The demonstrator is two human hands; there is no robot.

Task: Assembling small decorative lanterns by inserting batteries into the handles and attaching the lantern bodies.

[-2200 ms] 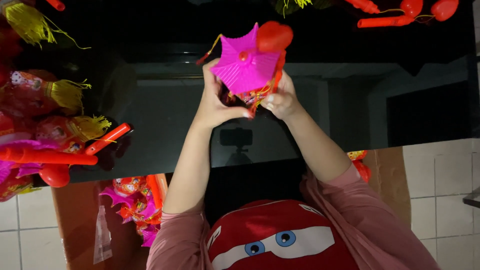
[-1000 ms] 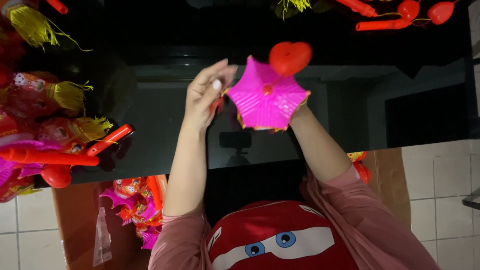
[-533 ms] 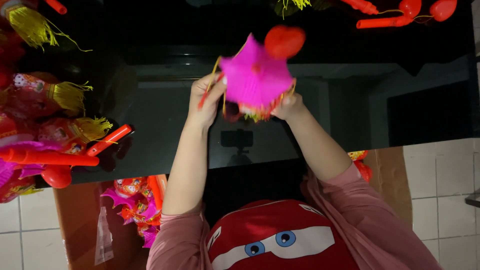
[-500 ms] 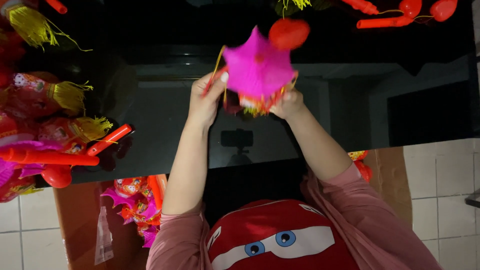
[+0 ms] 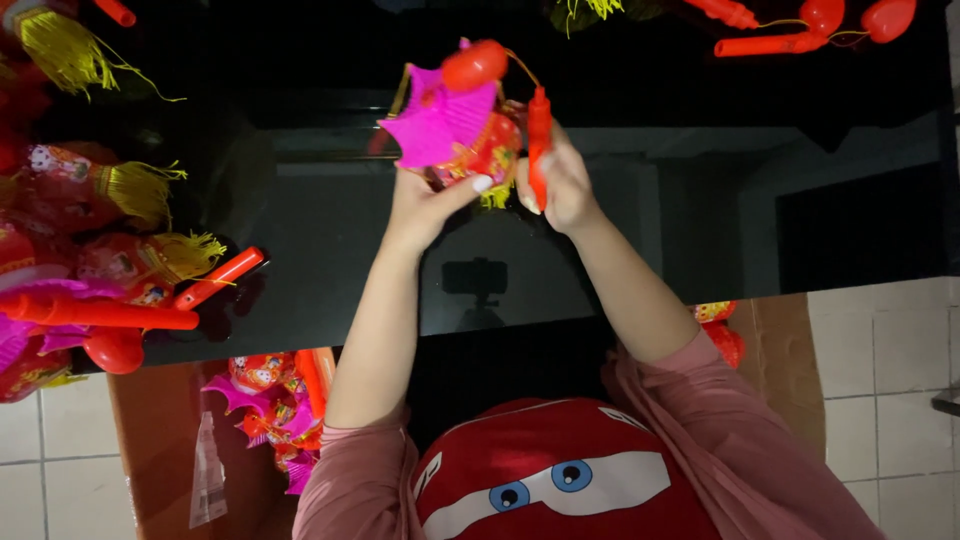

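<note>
The black counter [image 5: 300, 250] lies under both raised hands; the pink lantern [image 5: 440, 120], earlier spread open and facing up, is now tipped sideways above it; left hand [image 5: 425, 205] fingers grip its base; right hand [image 5: 560, 185] now clasps the red stick [image 5: 539, 140].

Dim, uneven light: the glossy black table [image 5: 300, 250] reads almost fully dark and mirrors pale wall shapes and a camera stand. Beside the table, the white floor tiles [image 5: 880, 350] are brightest. Colours look oversaturated; the hands above the table are slightly soft; the frame's corners fall into shadow.
</note>
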